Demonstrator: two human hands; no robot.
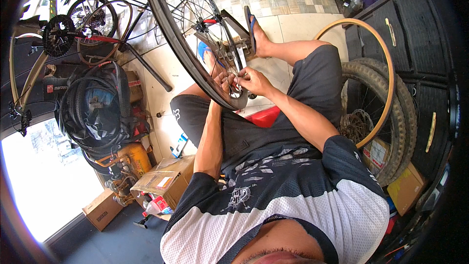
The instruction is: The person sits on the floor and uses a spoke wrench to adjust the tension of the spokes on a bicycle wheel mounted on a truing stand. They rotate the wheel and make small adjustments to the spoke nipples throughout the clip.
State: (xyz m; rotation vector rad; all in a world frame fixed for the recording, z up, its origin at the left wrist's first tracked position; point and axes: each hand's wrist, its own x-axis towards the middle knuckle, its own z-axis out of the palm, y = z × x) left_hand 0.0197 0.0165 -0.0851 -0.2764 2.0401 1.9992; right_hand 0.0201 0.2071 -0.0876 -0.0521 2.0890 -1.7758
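Note:
A bicycle wheel (171,34) with a black tyre or rim and dark spokes stands upright and tilted in front of me, between my legs. Its hub (201,25), with a red part beside it, is by a dark metal stand (236,28). My left hand (225,80) reaches in at the wheel's near, lower edge, fingers curled and pinched among the spokes. Close against it, my right hand (255,82) pinches at the same spot from the right side. Whatever small part lies between the fingertips is too small and covered to name.
A red object (264,116) lies beneath my hands. Knobbly tyres (404,117) and a tan hoop (389,68) lean against black drawers (420,34) at right. Bundled tyres (88,102), an orange machine (134,159) and a cardboard box (168,178) crowd the left; bicycles (58,34) stand behind.

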